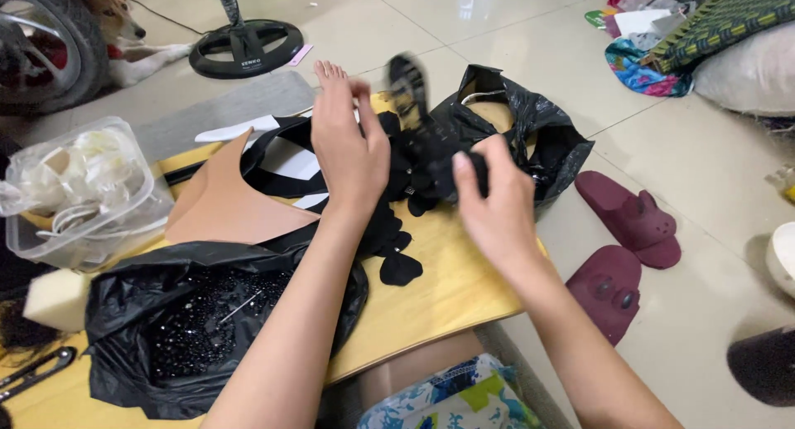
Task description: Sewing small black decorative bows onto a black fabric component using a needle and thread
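Left, a clear tub (79, 193) and a black bag of beads (199, 330) on the board. The left hand (348, 147) hovers flat, fingers spread. The right hand (489, 201) pinches a black strap piece (414, 98), blurred, perhaps lengthwise away from her. Beyond, another black bag (530, 131).

A pile of small black fabric pieces (397, 222) lies on the low wooden table. One black piece (410, 85), blurred, stands raised above it, gripped from below.
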